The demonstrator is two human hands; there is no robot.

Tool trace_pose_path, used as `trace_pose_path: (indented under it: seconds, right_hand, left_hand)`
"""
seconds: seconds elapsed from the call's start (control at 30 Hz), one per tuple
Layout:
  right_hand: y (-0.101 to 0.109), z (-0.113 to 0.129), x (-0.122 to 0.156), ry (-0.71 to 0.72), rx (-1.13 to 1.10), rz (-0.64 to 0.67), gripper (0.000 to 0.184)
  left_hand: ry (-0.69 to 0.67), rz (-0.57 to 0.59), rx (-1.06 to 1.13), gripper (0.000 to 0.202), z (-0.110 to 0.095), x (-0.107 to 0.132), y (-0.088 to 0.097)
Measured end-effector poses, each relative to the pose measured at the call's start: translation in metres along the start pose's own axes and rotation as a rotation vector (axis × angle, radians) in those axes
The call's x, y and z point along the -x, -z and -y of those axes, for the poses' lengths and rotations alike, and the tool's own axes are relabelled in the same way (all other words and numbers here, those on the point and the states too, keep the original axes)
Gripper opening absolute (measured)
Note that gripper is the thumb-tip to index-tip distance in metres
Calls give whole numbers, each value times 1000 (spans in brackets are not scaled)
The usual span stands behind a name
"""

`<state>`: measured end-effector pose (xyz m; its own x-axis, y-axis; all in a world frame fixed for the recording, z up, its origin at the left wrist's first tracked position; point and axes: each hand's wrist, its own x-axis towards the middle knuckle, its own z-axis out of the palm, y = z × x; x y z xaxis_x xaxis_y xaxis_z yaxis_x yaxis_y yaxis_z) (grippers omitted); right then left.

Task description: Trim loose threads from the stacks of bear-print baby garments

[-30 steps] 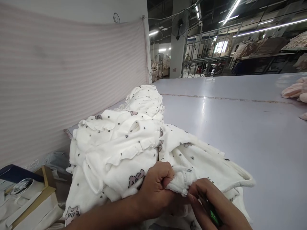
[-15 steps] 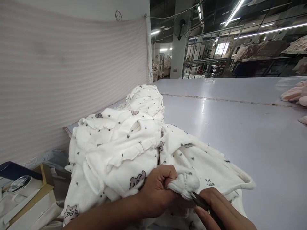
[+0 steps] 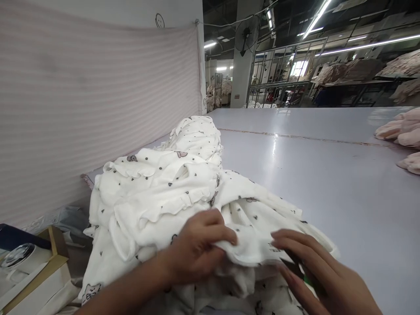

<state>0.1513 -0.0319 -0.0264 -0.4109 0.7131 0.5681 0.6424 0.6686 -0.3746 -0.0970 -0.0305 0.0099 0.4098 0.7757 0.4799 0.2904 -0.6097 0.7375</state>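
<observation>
A white plush garment (image 3: 252, 214) with small dark marks and printed figures lies in front of me, its near edge lifted. My left hand (image 3: 200, 247) pinches that edge between thumb and fingers. At the right, my right hand (image 3: 318, 267) is curled around small thread snips (image 3: 294, 266), which are dark and mostly hidden by the fingers; a bit of green shows in the palm. Its fingertips are at the garment's edge, beside a printed size mark that is partly covered. More white garments (image 3: 157, 192) of the same print are heaped to the left and beyond.
The pale table (image 3: 334, 170) stretches away to the right. Pink plush pieces (image 3: 407, 129) lie at its right side. A striped cloth (image 3: 98, 96) hangs along the left. Below it stands a cardboard box (image 3: 42, 280) with a white round object. Metal racks (image 3: 285, 70) are behind.
My left hand has shifted slightly left and now holds a flatter edge instead of a bunched seam. My right hand has risen, and the snips' points no longer show at the cloth.
</observation>
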Motion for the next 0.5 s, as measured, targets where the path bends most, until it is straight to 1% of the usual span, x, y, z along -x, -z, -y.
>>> trace_pose_path:
  seconds: [0.07, 0.1, 0.13, 0.17, 0.2, 0.23, 0.27, 0.3, 0.33, 0.37, 0.4, 0.43, 0.47, 0.5]
  right_hand:
    - [3, -22, -2, -4, 96, 131, 23]
    - [3, -31, -2, -29, 94, 209, 21]
    - [2, -37, -1, -49, 60, 275, 17]
    - [-1, -40, 0, -53, 5, 311, 13]
    - [-4, -40, 2, -32, -51, 306, 8]
    - [-8, -38, 4, 12, -91, 267, 5]
    - [-13, -35, 7, 60, -108, 204, 5]
    - [-18, -31, 10, 103, -105, 137, 7]
    - [-23, -27, 13, 135, -96, 79, 10]
    - [-27, -25, 16, 154, -87, 37, 13]
    - [-31, -23, 19, 167, -80, 10, 16]
    - [-34, -22, 22, 180, -75, -8, 20]
    - [-37, -22, 23, 196, -71, -24, 23]
    - [-39, -21, 25, 211, -68, -40, 25]
  left_hand:
    - [-2, -116, 199, 14, 3, 0, 33]
    - [-2, -166, 335, 16, 6, 1, 50]
    - [2, -157, 454, 21, 10, 3, 66]
    - [26, -75, 531, 26, 13, 6, 80]
    - [76, 66, 546, 32, 15, 9, 89]
    - [146, 234, 487, 36, 15, 12, 95]
    - [220, 382, 358, 37, 13, 15, 96]
    - [289, 470, 188, 35, 9, 17, 92]
    - [346, 470, 4, 28, 3, 17, 84]
    - [378, 396, -163, 18, -4, 17, 73]
    - [385, 291, -285, 10, -10, 15, 60]
    - [366, 205, -343, 18, -15, 11, 46]
    - [323, 169, -344, 30, -19, 7, 32]
    - [260, 187, -316, 38, -20, 3, 18]
